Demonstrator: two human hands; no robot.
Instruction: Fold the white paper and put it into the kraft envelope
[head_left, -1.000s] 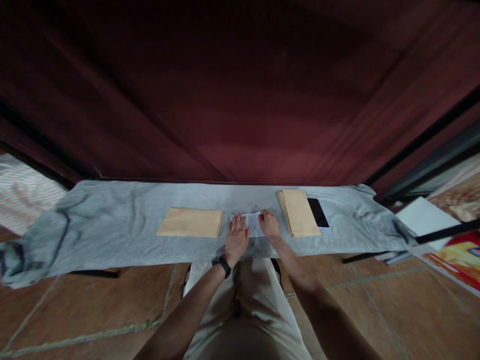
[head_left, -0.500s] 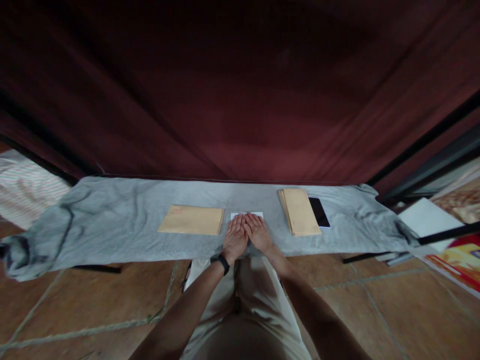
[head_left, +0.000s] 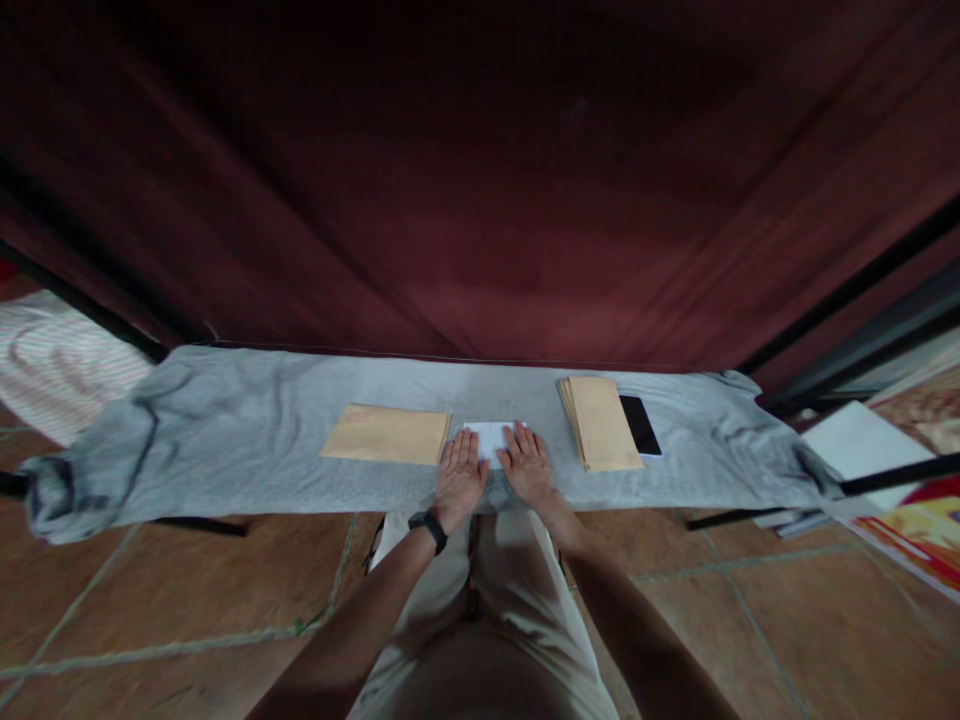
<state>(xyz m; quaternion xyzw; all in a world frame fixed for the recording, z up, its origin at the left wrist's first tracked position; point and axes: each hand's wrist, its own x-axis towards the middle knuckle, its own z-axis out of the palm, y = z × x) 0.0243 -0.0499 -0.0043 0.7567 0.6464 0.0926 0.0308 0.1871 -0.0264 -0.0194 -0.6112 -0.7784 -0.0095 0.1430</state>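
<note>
A folded white paper (head_left: 490, 438) lies on the grey cloth (head_left: 247, 440) covering a low table. My left hand (head_left: 458, 477), with a black band at the wrist, presses flat on the paper's left part. Flat on the right part rests my right hand (head_left: 527, 467), fingers spread. White paper shows between the two hands. A single tan envelope (head_left: 386, 434) lies just left of the paper. To the right sits a stack of tan envelopes (head_left: 600, 422).
A black phone (head_left: 640, 424) lies beside the envelope stack. A dark red curtain (head_left: 480, 200) hangs behind the table. White sheets (head_left: 859, 440) and colourful prints (head_left: 922, 530) lie on the tiled floor at the right. Striped fabric (head_left: 52, 360) is at the far left.
My right hand came down from the paper's far right corner to lie flat beside the left. Both hands then slid apart, left and right, across the paper.
</note>
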